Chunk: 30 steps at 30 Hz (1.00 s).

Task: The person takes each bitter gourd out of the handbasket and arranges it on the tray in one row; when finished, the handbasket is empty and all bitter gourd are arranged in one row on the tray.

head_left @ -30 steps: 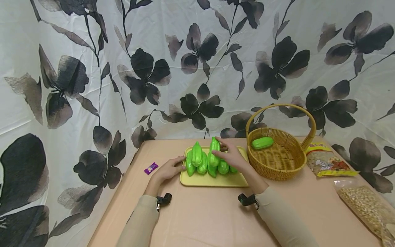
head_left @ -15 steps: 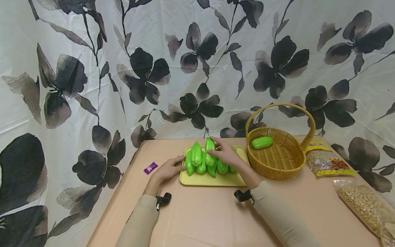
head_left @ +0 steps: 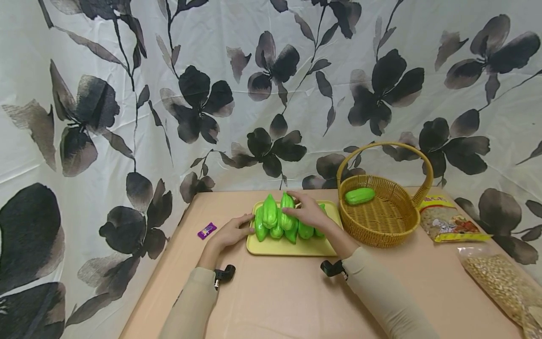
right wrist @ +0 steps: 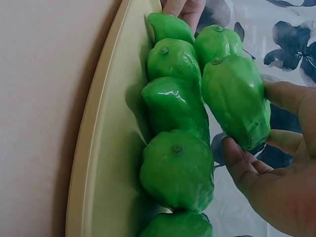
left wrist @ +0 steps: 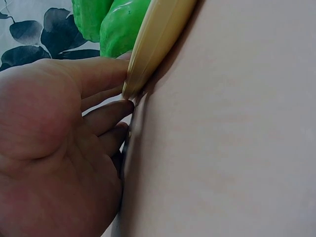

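Note:
Several glossy green ribbed fruits, which look like model papayas [head_left: 306, 230], stand in a row on a yellow tray [head_left: 279, 250]. Above the row, one papaya [head_left: 270, 212] leans on top at the left. Beside it my right hand [head_left: 311, 210] holds another papaya [right wrist: 237, 101] between thumb and fingers, its lower end against the row. My left hand [head_left: 228, 234] rests at the tray's left edge with fairly straight fingers. In the left wrist view the thumb [left wrist: 103, 74] touches the rim, while the fingertips lie along its side.
To the right a wicker basket [head_left: 383, 238] with a tall handle holds one green papaya [head_left: 360, 196]. Behind it lies a yellow-printed bag [head_left: 455, 223], and nearer, a clear bag of pale kernels [head_left: 497, 280]. A purple wrapped candy [head_left: 207, 230] lies at left.
My right hand has moved left with the papaya and lowered it slightly, to beside the other upper papaya. The left hand has stayed at the tray edge.

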Available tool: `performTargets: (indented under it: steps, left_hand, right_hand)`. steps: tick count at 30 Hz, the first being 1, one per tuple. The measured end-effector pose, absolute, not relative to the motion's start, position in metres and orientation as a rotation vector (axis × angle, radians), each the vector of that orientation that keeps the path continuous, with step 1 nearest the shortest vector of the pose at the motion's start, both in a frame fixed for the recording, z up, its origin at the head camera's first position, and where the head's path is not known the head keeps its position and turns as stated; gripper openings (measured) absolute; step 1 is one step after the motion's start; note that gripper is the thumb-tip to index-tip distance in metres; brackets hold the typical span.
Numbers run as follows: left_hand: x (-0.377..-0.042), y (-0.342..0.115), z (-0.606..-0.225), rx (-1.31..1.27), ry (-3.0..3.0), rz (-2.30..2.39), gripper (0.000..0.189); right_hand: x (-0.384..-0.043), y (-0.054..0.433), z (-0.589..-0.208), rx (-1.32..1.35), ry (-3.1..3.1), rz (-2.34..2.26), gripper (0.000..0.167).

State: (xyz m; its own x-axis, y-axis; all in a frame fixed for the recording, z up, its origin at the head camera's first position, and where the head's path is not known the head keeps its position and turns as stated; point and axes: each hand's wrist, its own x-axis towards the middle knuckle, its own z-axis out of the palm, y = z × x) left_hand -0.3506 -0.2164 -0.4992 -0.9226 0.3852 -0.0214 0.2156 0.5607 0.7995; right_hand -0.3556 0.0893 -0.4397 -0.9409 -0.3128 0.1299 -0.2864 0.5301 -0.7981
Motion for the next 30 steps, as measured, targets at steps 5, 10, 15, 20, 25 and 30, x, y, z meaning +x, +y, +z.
performTargets:
  steps: [5, 10, 15, 20, 25, 30]
  left_hand:
    - [-0.3509, -0.2164, -0.4993, 0.504, 2.6, 1.293, 0.061]
    - [-0.35, -0.216, -0.498, 0.501, 2.604, 1.284, 0.062]
    - [-0.3499, -0.2158, -0.4977, 0.497, 2.605, 1.285, 0.062]
    - [-0.3496, -0.2157, -0.498, 0.501, 2.604, 1.284, 0.062]
    - [-0.3485, -0.2151, -0.4972, 0.495, 2.6, 1.287, 0.062]
    - [-0.3487, -0.2157, -0.4963, 0.491, 2.599, 1.296, 0.062]
  right_hand:
    - [-0.3554, 0.0873, -0.4388, -0.588, 2.752, -1.336, 0.069]
    - [-0.355, 0.0859, -0.4388, -0.584, 2.774, -1.266, 0.063]
    - [-0.356, 0.0853, -0.4421, -0.571, 2.792, -1.23, 0.061]
    - [-0.3569, 0.0843, -0.4439, -0.58, 2.807, -1.248, 0.06]
    - [-0.3573, 0.0847, -0.4436, -0.594, 2.814, -1.263, 0.057]
    - [-0.3573, 0.0866, -0.4444, -0.599, 2.82, -1.261, 0.056]
